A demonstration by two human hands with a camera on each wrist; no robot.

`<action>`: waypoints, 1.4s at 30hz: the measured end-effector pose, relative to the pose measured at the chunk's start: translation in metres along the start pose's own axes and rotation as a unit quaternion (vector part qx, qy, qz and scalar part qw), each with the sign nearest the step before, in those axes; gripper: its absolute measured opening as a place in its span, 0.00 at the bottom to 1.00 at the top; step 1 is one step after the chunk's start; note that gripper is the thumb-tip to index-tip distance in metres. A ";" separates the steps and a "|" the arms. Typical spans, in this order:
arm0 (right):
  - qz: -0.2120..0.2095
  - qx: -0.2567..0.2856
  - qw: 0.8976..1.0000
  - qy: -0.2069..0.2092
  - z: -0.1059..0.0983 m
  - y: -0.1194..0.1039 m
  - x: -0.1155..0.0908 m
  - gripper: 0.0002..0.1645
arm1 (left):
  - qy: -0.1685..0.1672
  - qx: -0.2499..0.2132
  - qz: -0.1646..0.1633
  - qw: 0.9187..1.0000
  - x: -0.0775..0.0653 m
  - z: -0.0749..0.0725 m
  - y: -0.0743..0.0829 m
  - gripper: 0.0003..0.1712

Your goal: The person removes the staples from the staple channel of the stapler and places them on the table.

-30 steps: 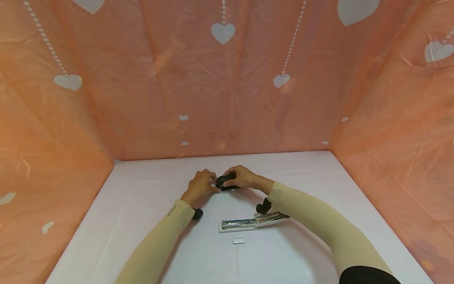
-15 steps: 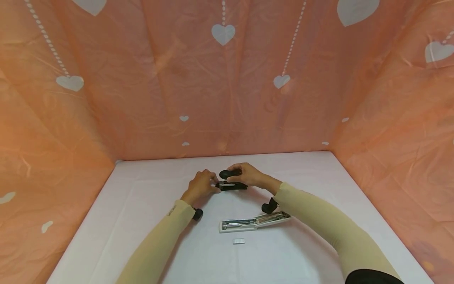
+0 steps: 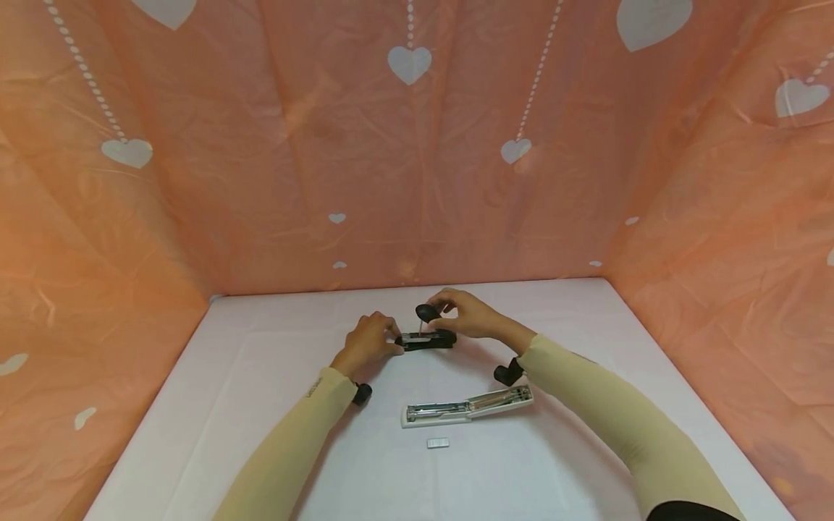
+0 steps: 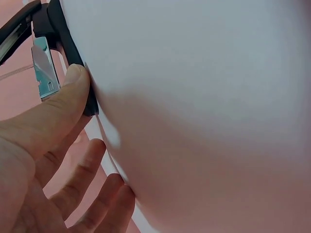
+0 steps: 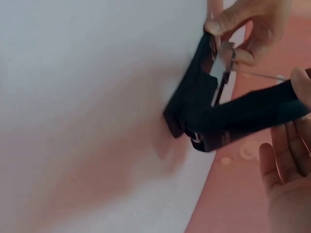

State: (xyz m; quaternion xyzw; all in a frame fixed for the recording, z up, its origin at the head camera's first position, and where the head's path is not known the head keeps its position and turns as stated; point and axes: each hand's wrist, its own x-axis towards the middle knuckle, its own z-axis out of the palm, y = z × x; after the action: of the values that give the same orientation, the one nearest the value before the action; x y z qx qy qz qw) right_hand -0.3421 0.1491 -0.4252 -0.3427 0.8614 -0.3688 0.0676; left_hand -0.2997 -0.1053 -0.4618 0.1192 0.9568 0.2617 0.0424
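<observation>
A black stapler (image 3: 426, 340) stands at the back middle of the table, its top cover (image 5: 262, 114) swung up from its base (image 4: 68, 39). With thumb and fingers my left hand (image 3: 371, 341) pinches the front end of the base. My right hand (image 3: 474, 317) holds the raised cover near its tip, thumb on one side. Between cover and metal magazine (image 4: 44, 65) stretches a thin spring (image 4: 17, 72). Nearer me lies a white stapler (image 3: 456, 410), spread open with its metal inside showing.
A small strip of staples (image 3: 438, 443) lies in front of the white stapler on the white table (image 3: 365, 470). Orange cloth (image 3: 417, 181) with pale hearts hangs behind and at both sides. Black wrist cameras (image 3: 508, 373) sit under the forearms.
My right hand has lifted the black stapler's cover up and to the right, uncovering the magazine and spring. The left hand stays in place on the base.
</observation>
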 end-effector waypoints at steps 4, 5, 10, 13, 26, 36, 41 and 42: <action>-0.001 0.000 1.000 0.002 -0.007 0.003 -0.003 0.26 | 0.001 -0.001 0.000 1.000 0.000 0.000 0.000 0.13; -0.001 -0.001 1.000 0.004 -0.009 0.004 -0.004 0.26 | 0.002 -0.003 -0.001 1.000 -0.001 0.000 0.001 0.13; 0.000 -0.006 1.000 0.013 -0.014 0.007 -0.006 0.25 | 0.004 -0.010 -0.004 1.000 -0.001 0.001 0.000 0.12; 0.002 0.001 1.000 0.018 -0.016 0.009 -0.008 0.26 | 0.005 -0.008 -0.004 1.000 -0.001 0.001 -0.001 0.13; -0.018 0.008 0.998 0.065 -0.024 0.025 -0.022 0.25 | 0.003 -0.009 -0.004 1.000 -0.001 0.001 -0.001 0.14; -0.016 0.004 0.997 0.079 -0.033 0.037 -0.035 0.25 | 0.003 -0.016 -0.013 1.000 0.000 0.001 -0.001 0.14; -0.018 0.011 0.996 0.088 -0.036 0.044 -0.043 0.23 | 0.003 -0.023 -0.019 1.000 -0.001 0.001 0.001 0.13; -0.017 0.014 0.996 0.089 -0.036 0.046 -0.044 0.22 | 0.004 -0.024 -0.020 0.999 -0.001 0.001 0.001 0.13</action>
State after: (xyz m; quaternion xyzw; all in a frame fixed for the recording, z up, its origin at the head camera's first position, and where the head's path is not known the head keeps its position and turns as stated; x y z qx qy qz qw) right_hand -0.3466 0.2213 -0.4366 -0.3217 0.8528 -0.4112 -0.0111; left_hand -0.2982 -0.1043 -0.4624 0.0981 0.9525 0.2846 0.0470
